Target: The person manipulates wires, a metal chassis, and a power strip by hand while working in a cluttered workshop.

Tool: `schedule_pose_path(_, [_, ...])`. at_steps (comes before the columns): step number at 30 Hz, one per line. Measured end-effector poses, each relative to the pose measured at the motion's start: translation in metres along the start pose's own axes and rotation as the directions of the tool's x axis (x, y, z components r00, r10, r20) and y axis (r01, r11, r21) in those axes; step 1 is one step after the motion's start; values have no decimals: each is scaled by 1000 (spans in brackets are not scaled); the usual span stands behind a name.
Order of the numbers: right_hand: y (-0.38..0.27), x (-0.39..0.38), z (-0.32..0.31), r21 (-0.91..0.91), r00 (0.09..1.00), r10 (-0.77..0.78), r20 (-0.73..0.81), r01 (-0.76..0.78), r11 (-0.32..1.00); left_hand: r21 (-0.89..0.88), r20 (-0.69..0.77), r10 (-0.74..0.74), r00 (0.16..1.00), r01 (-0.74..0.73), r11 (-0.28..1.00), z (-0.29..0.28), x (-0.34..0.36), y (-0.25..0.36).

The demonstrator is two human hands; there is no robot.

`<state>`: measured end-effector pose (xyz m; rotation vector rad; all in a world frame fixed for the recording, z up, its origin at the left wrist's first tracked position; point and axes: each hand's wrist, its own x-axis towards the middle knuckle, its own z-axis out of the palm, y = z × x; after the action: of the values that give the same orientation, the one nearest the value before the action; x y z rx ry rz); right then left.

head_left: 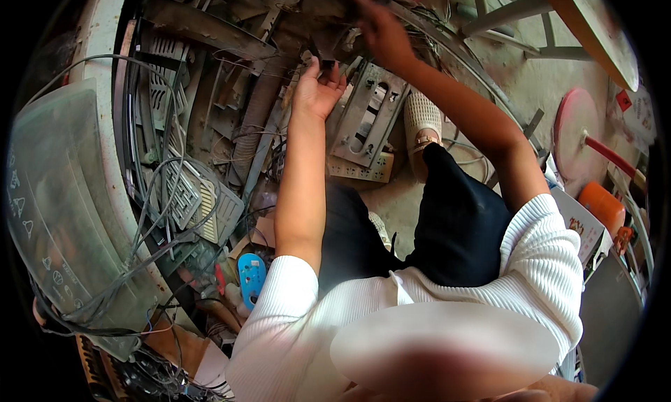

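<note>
In the upper middle, my left hand (320, 91) is palm up among metal scraps, its fingers curled at a small dark piece that I cannot make out. My right hand (384, 35), blurred, reaches higher into the shadowed junk at the top; what it touches is unclear. Below and between my hands lies a slotted grey metal plate (360, 115) on a perforated strip (353, 168). Left of my left arm are a corrugated tube (248, 150), tangled grey cables and slotted plastic panels (210, 206).
A translucent plastic bin (70, 227) stands at the left by a white metal edge (98, 70). My shoe (421, 115) rests beside the plate. A white-legged stool (583, 21), pink round base (573, 136), orange container (601, 206) and white box (576, 227) crowd the right. A blue board (251, 280) lies lower left.
</note>
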<state>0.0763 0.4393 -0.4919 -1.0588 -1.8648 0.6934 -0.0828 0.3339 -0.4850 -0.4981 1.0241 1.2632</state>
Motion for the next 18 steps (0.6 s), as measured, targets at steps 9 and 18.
schedule_pose_path(9, [-10,-5,-8,393,545,565,619,-839,378,445,210,308,928,-372,815,-9,-13,6])
schedule_pose_path(18, [-23,-30,-12,412,427,491,760,-900,144,503,245,220,944,-317,804,-3,-27,-7])
